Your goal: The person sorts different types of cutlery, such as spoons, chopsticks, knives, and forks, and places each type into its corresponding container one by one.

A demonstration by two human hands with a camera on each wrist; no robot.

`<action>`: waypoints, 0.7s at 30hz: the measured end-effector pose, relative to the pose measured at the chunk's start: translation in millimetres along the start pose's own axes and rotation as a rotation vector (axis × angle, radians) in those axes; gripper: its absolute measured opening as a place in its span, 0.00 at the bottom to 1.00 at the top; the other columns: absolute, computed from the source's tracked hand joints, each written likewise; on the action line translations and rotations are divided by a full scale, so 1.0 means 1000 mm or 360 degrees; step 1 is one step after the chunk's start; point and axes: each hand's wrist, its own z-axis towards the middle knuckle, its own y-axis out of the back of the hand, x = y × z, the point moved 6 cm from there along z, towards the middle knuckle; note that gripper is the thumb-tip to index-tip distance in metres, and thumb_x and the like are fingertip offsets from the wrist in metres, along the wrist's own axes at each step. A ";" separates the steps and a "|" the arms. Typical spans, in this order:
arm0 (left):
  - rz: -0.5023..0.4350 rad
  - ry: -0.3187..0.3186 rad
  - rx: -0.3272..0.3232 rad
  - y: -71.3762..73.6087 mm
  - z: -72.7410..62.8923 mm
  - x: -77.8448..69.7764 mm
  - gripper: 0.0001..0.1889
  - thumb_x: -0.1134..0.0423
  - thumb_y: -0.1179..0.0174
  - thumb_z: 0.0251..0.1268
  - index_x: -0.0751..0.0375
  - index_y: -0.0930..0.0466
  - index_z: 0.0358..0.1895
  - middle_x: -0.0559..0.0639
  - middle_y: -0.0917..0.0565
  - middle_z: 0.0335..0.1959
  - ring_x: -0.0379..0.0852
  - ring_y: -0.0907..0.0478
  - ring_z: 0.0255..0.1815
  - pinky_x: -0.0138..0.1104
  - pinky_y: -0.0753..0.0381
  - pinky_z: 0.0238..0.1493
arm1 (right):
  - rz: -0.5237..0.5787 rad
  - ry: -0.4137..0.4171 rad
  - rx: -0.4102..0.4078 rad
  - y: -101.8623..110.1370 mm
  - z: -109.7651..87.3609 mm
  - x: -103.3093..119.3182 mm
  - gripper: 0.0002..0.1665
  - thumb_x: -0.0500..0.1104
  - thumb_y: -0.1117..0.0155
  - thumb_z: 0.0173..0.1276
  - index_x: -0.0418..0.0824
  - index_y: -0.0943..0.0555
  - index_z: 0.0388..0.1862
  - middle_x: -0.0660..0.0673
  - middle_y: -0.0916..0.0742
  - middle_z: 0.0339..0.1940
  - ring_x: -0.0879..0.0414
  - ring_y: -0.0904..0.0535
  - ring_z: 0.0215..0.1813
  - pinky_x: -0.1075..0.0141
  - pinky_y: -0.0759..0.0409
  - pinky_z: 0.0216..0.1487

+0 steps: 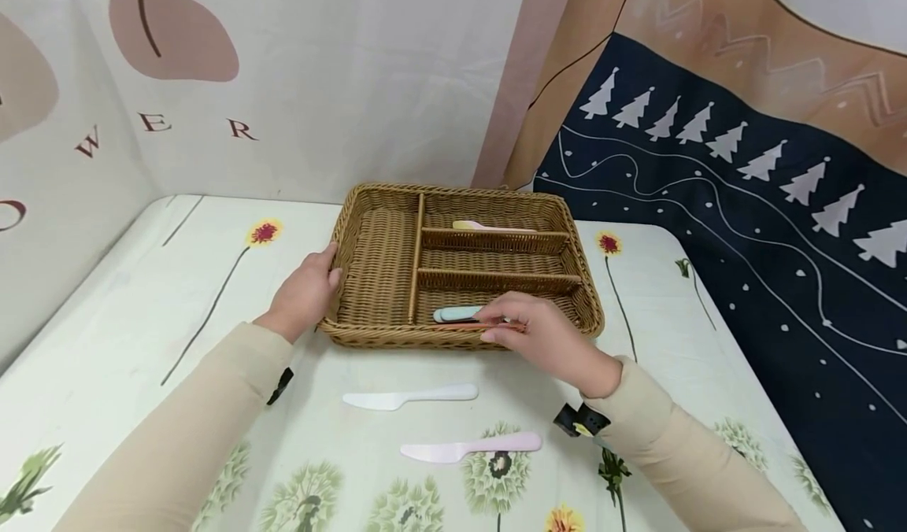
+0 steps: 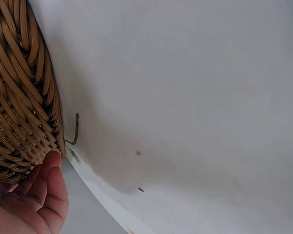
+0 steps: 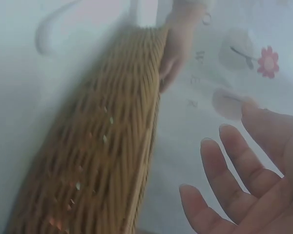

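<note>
A wicker tray (image 1: 414,260) with several compartments stands on the table. My left hand (image 1: 303,292) grips its left rim, the thumb over the edge; in the left wrist view its fingers (image 2: 52,187) lie against the woven wall. My right hand (image 1: 542,339) is over the front right compartment, beside light blue handles (image 1: 457,313) and a thin orange utensil (image 1: 453,326). Its fingers (image 3: 217,165) and thumb are apart in the right wrist view, with nothing seen between them. The hand covers the right ends of those utensils.
A white knife (image 1: 411,395) and a pale pink knife (image 1: 471,447) lie on the flowered tablecloth (image 1: 319,430) in front of the tray. A yellow and pink utensil (image 1: 489,226) lies in the back right compartment. Printed cloth (image 1: 340,83) hangs behind the table.
</note>
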 end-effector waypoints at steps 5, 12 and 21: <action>0.0011 0.0000 0.0000 0.001 0.000 -0.001 0.29 0.62 0.65 0.80 0.72 0.60 0.76 0.76 0.40 0.67 0.70 0.38 0.67 0.57 0.36 0.66 | 0.0013 0.0030 0.0095 -0.013 -0.009 0.003 0.16 0.40 0.32 0.63 0.41 0.15 0.51 0.48 0.14 0.49 0.54 0.19 0.51 0.66 0.19 0.49; 0.0000 -0.0011 -0.0012 0.001 0.000 -0.001 0.29 0.61 0.64 0.80 0.73 0.58 0.75 0.76 0.39 0.67 0.70 0.38 0.67 0.57 0.37 0.66 | 0.0086 0.0010 0.0230 -0.029 -0.019 0.001 0.15 0.39 0.32 0.63 0.41 0.15 0.50 0.49 0.14 0.49 0.54 0.20 0.51 0.66 0.19 0.47; -0.0009 -0.0014 -0.0022 0.003 -0.001 -0.003 0.29 0.62 0.64 0.79 0.73 0.58 0.75 0.76 0.39 0.67 0.69 0.38 0.67 0.57 0.37 0.67 | 0.0126 -0.0062 0.0433 -0.055 -0.032 -0.008 0.13 0.39 0.33 0.65 0.42 0.15 0.49 0.51 0.15 0.47 0.63 0.21 0.44 0.69 0.21 0.44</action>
